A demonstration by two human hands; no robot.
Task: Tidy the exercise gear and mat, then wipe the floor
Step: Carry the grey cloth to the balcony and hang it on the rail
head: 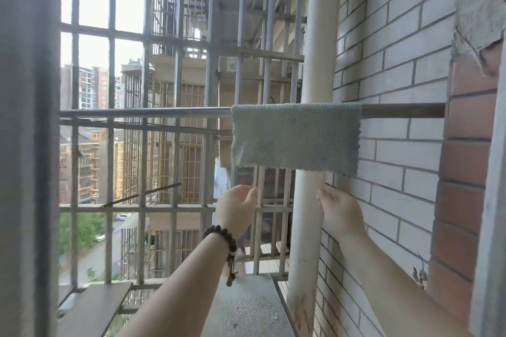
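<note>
A fuzzy grey-green cloth (295, 138) hangs folded over a smooth metal rail (145, 113), right of centre. Below it the left hand (236, 212) and right hand (339, 210) hover with relaxed fingers, holding nothing. A white pipe (315, 35) rises behind, beside tiled wall (397, 35) and barred grille (109, 128)

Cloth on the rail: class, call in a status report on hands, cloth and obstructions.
Left hand and right hand open, just below cloth. Cloth draped over rail. White pipe behind.

A grey-green fuzzy cloth (295, 137) hangs folded flat over a horizontal metal rail (147, 113), edges hanging straight.
</note>
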